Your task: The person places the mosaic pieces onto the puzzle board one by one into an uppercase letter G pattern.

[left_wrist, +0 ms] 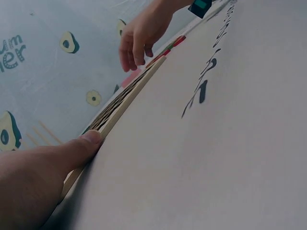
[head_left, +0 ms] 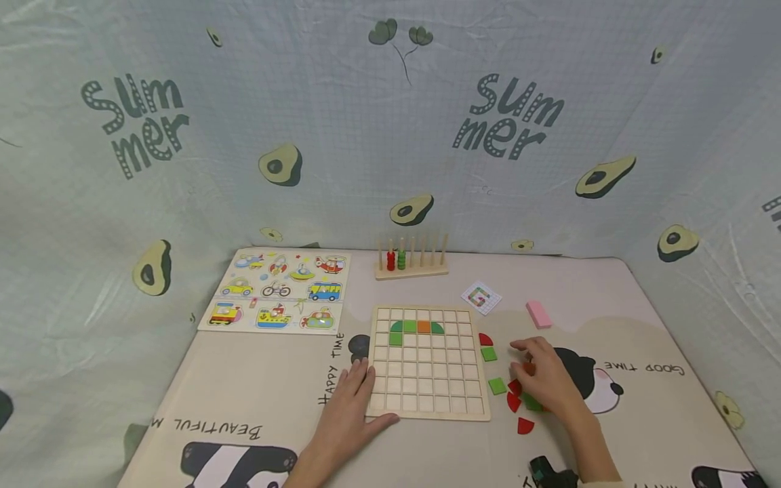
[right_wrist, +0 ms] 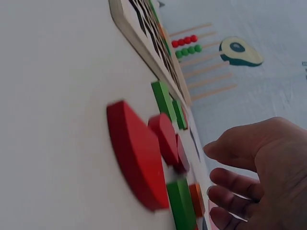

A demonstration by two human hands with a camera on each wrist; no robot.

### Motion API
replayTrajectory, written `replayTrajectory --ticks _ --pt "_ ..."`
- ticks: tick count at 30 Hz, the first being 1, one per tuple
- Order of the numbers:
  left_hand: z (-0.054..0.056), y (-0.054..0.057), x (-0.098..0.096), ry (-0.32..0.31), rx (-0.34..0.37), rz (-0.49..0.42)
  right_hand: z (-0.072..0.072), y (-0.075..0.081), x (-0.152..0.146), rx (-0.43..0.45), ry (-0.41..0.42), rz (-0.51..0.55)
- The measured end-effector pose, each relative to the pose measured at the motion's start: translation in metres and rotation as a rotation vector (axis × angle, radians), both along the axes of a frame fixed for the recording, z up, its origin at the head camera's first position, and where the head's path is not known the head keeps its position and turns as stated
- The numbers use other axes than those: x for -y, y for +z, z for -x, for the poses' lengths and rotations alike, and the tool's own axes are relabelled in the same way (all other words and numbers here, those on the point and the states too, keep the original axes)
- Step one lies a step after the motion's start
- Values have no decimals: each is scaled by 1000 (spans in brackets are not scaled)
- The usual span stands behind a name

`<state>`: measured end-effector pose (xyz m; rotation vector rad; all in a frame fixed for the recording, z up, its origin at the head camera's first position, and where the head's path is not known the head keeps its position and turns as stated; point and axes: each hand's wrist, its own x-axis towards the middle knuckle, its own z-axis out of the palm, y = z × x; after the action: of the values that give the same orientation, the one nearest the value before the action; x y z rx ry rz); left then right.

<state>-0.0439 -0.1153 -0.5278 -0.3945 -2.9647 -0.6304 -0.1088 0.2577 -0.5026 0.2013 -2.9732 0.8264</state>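
Observation:
My left hand (head_left: 348,413) rests at the lower left of a wooden grid board (head_left: 427,405), fingers straight along its side. Its thumb (left_wrist: 91,138) presses on the near edge. Near the board's top lie green squares (head_left: 410,326), an orange square (head_left: 424,327) and green rounded pieces (head_left: 437,328). My right hand (head_left: 546,376) hovers over loose pieces right of the board, fingers loosely bent with nothing visible between them. Around it lie red quarter-round pieces (head_left: 525,425), green squares (head_left: 497,386) and an orange piece (right_wrist: 196,199), partly hidden by the hand in the head view.
A pattern card (head_left: 481,297) and a pink block (head_left: 539,314) lie behind the loose pieces. At the back stands a peg rack (head_left: 411,272) with red and green beads. A vehicle picture board (head_left: 274,291) lies back left. Printed cloth hangs behind the table.

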Motion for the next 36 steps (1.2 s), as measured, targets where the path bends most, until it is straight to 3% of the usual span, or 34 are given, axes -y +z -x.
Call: replayTrajectory --ticks 14,28,36 --pt "0 -1 1 2 -8 -3 -12 -6 -24 25 -32 -39" --pt "-2 -1 0 1 -26 -9 -9 -1 -23 81 -66 -8" --pt "-1 0 0 -1 -8 -1 -7 4 -23 56 -60 15"
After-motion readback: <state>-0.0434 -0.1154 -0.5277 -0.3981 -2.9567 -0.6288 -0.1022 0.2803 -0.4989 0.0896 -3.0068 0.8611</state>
